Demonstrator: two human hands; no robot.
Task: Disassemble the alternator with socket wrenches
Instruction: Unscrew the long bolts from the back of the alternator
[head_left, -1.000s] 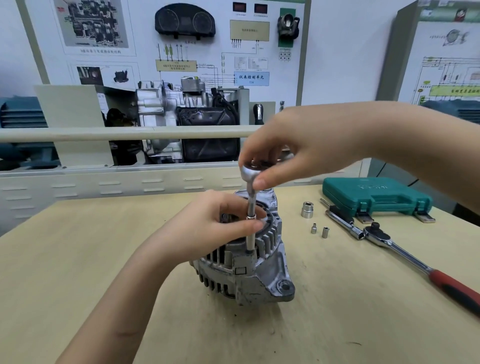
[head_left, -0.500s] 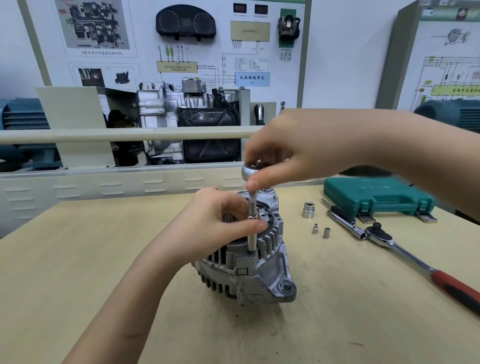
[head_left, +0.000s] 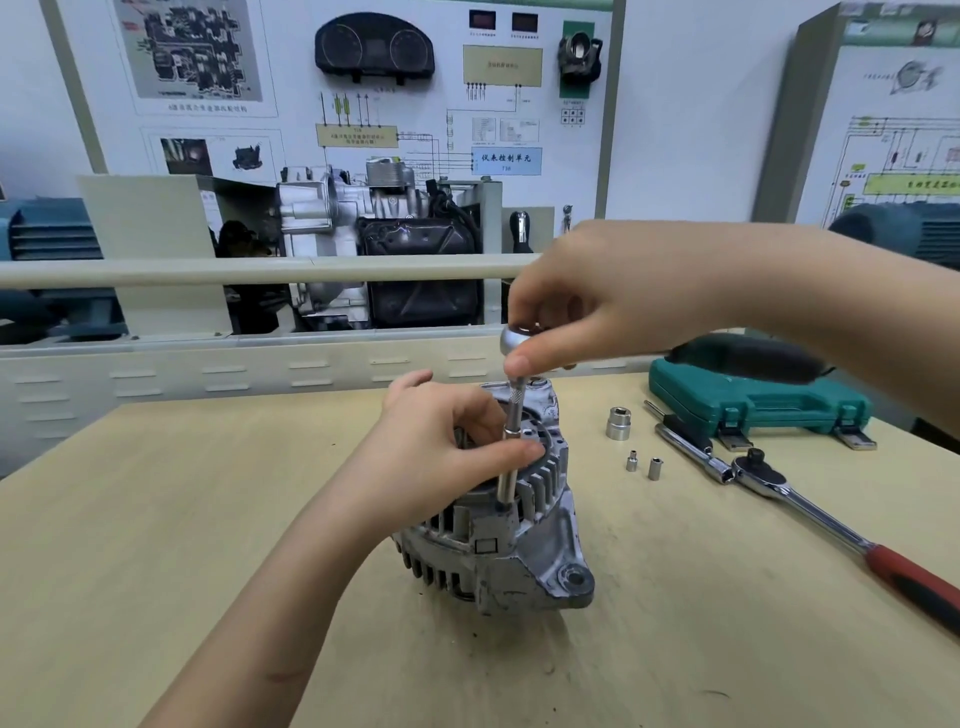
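Since the earlier frames almost nothing has moved: both hands stay at the same places on the tool, and the right hand has only turned a little on the round head. On the wooden table (head_left: 156, 519) the left hand (head_left: 441, 452) curls around the thin extension bar (head_left: 511, 441), with the thumb pressing it from the front. This bar stands almost upright, and its lower end sits in the top of the alternator (head_left: 498, 551), which rests on the table near the middle. Above, the right hand (head_left: 597, 301) pinches the round ratchet head (head_left: 514, 338) with curled fingers and thumb. To the right, three loose sockets (head_left: 619, 423) stand on the table, then a long ratchet wrench (head_left: 810, 514) with a red handle lies diagonally. Behind it is a closed green tool case (head_left: 753, 400).
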